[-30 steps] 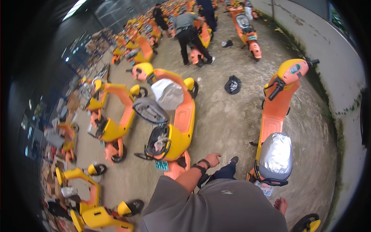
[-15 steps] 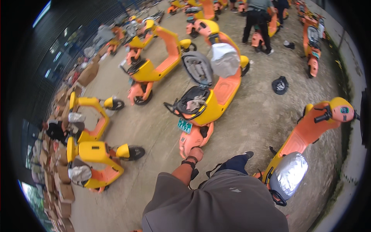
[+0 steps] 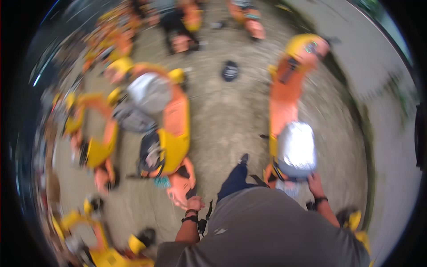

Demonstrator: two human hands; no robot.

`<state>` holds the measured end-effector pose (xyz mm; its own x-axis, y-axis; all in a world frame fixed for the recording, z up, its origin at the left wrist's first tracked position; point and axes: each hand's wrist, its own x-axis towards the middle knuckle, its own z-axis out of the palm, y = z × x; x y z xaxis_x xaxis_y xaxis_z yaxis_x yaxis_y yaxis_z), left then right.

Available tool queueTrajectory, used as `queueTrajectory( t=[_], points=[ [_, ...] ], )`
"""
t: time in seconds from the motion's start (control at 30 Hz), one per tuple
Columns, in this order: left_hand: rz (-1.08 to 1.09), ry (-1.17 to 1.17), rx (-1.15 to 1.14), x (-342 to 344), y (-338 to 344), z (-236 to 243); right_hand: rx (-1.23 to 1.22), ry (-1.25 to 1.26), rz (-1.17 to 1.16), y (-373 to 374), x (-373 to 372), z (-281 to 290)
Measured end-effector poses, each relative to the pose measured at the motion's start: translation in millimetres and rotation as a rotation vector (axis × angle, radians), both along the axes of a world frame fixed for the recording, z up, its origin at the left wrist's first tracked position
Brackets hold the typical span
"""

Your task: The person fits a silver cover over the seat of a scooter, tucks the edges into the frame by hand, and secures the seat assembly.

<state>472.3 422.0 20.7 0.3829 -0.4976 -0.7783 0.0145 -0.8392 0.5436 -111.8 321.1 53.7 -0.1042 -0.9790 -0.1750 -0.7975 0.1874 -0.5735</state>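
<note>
Two yellow-and-orange scooters stand on either side of me. My left hand (image 3: 195, 203) is at the orange rear fender (image 3: 178, 184) of the left scooter, a dark strap around its wrist; blur hides how its fingers are set. This scooter's grey seat (image 3: 134, 119) is tipped up, and a pale cloth (image 3: 153, 155) lies in the storage bin (image 3: 147, 144) beneath. My right hand (image 3: 316, 183) reaches the rear corner of a silver-covered seat (image 3: 297, 147) on the right scooter (image 3: 284, 102). Its fingers are smeared, so their grip is unclear.
A dark cap (image 3: 230, 71) lies on the concrete floor between the scooters. More scooters (image 3: 98, 151) stand at the left, with others at the lower left. At the far side a person in dark trousers (image 3: 175, 26) is beside a scooter. A pale wall (image 3: 356, 58) curves along the right.
My view has swung to the right. My right hand has come into sight at the silver-covered seat. My left hand stays by the left scooter's rear fender.
</note>
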Motion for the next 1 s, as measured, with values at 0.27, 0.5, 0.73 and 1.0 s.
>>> queueTrajectory(
  t=[0.27, 0.5, 0.73, 1.0],
  points=[
    [-0.449, 0.023, -0.029, 16, -153, 23, 0.174, -0.511, -0.643, 107, 44, -13],
    [-0.769, 0.003, -0.164, -34, -238, 45, 0.334, -0.701, -1.066, 249, 105, -19],
    [-1.145, -0.046, -0.125, -108, -229, 81, 0.165, -0.876, -1.401, 279, 131, -20],
    [-0.982, -0.137, -0.200, -71, -234, 36, 0.232, -0.992, -1.357, 278, 96, -70]
  ],
)
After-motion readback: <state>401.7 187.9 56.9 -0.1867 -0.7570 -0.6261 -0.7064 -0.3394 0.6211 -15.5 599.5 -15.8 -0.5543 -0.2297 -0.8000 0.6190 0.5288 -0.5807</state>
